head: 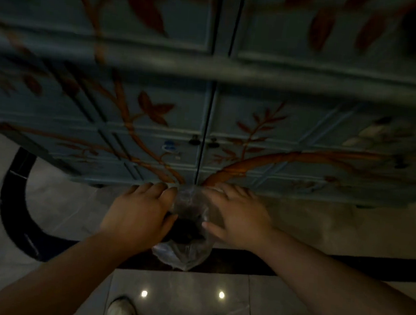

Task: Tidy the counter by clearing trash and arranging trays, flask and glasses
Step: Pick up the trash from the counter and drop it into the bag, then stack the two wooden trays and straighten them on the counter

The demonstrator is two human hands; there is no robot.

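A clear plastic bag (184, 253) with dark trash inside hangs low in front of the painted cabinet, above the floor. My left hand (138, 214) grips the bag's left side near its top. My right hand (236, 218) holds the bag's right side, thumb pressed against the plastic and fingers spread toward the cabinet's bottom edge. The bag's mouth sits between both hands. No trays, flask or glasses are in view. The scene is dim and blurred.
A blue-grey cabinet (205, 121) painted with orange branches fills the upper view, its two small door knobs (203, 141) at the middle seam. Glossy light floor tiles (180, 297) with a dark inlaid band (17, 205) lie below. My white shoes (120, 312) show at the bottom.
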